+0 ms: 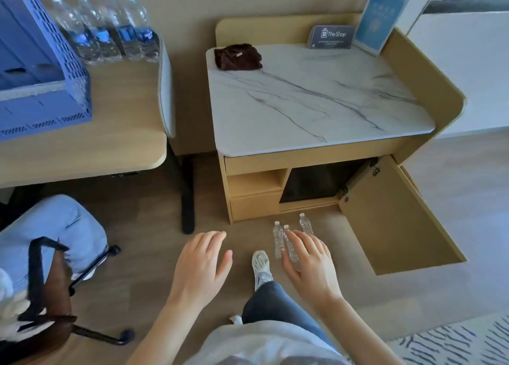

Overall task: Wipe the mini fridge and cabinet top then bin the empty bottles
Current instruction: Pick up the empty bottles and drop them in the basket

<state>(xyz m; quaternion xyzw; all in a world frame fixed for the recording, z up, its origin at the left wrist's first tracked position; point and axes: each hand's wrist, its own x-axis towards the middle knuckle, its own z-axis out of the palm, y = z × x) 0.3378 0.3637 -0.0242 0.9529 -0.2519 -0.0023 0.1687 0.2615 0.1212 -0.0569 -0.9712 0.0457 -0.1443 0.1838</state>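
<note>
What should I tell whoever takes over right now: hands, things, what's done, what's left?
Left hand open, holding nothing.
Right hand open over the three empty bottles standing on the floor; no grip yet.
Brown cloth lies on the marble cabinet top, back left.
Cabinet door open, mini fridge showing.
Wiping: cannot tell if done.
To do: bin the bottles; no bin in view.

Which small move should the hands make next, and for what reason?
Probably lower the right hand to grip one of the three empty bottles on the floor: it is open above them, while the brown cloth lies bunched on the cabinet top.
</note>
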